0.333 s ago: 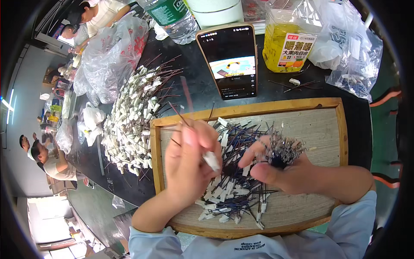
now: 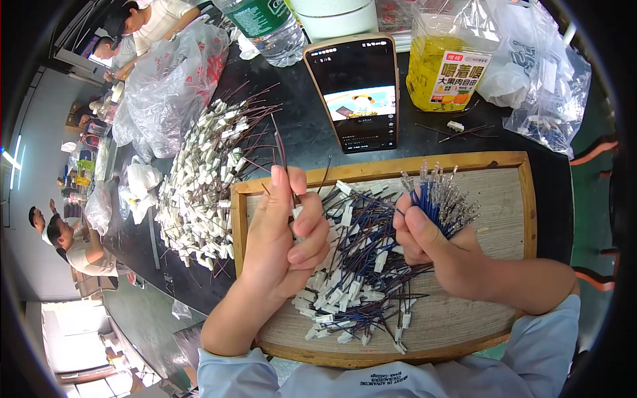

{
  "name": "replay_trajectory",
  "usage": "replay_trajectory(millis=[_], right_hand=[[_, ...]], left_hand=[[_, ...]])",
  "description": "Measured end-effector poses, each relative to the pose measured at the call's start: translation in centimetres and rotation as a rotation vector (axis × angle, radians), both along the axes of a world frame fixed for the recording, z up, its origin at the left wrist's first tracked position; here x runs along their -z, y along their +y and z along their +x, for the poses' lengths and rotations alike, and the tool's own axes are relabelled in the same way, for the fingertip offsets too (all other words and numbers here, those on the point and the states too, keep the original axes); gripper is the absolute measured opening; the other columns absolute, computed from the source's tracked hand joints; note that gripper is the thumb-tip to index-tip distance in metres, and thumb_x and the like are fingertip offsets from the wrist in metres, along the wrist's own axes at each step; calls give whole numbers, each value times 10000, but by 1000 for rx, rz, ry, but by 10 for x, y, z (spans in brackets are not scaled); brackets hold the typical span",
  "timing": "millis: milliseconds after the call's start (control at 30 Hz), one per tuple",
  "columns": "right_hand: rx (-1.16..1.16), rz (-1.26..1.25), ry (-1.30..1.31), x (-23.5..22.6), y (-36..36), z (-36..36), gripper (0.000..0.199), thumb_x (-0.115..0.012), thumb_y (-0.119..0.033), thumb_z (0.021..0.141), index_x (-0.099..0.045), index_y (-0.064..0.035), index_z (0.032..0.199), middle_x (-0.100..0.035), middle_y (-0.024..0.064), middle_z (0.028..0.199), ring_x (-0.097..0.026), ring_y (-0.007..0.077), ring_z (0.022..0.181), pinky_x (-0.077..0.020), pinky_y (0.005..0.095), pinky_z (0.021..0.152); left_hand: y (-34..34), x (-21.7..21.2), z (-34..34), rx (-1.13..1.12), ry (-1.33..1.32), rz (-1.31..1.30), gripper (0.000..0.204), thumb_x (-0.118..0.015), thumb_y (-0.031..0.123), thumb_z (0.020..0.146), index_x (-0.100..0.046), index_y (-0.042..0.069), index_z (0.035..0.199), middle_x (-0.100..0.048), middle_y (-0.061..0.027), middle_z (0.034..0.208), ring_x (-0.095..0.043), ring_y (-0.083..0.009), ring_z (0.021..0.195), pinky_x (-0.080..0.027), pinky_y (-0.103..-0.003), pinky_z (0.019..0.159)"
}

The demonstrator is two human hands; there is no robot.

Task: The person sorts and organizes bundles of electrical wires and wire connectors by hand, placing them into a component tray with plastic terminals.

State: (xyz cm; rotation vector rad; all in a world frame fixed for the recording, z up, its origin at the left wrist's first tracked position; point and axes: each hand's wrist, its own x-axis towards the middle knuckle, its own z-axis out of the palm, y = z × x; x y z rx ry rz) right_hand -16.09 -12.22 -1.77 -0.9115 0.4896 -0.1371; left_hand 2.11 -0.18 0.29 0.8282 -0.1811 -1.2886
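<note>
My left hand (image 2: 279,249) is raised over the left part of a wood-framed tray (image 2: 529,219). Its fingers are closed on dark wires (image 2: 280,149) that stick up past the thumb, with a bit of white connector (image 2: 297,211) showing between the fingers. Over the tray's right side, my right hand (image 2: 448,255) grips a thick bundle of blue wires (image 2: 432,202) whose silvery metal ends fan upward. Between and below both hands, a heap of white connectors with dark and blue wires (image 2: 352,288) lies in the tray.
Left of the tray is a big pile of white connectors with brown wires (image 2: 202,192). Behind stand a propped phone (image 2: 355,132), a water bottle (image 2: 265,33), a white tub (image 2: 335,20) and a yellow-filled jar (image 2: 431,66). Plastic bags (image 2: 169,86) lie around. People (image 2: 83,249) sit farther left.
My left hand has turned upright, its wires now pointing straighter up and its connector mostly covered by fingers. My right hand has closed around the blue bundle and tipped its metal ends upward.
</note>
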Motion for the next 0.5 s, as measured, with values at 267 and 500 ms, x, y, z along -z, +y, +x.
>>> replay_trajectory(millis=[267,500], right_hand=[[104,-37,50,-7,0,0,307,-561,-311,930,-543,-37,1066,-522,-30,766,-443,24,649,-378,196,571],[83,-493,-137,-1,-2,-3,157,-613,-139,896,-574,-16,987,-557,-17,764,-503,37,687,-408,209,591]], left_hand=[[-4,-3,-3,-15,-35,126,226,-327,342,1007,-454,155,1006,-454,-1,866,-313,-44,481,-230,-161,356],[-2,-11,-9,122,-56,12,252,-317,334,1010,-445,120,1050,-463,-20,789,-291,-45,439,-230,-176,360]])
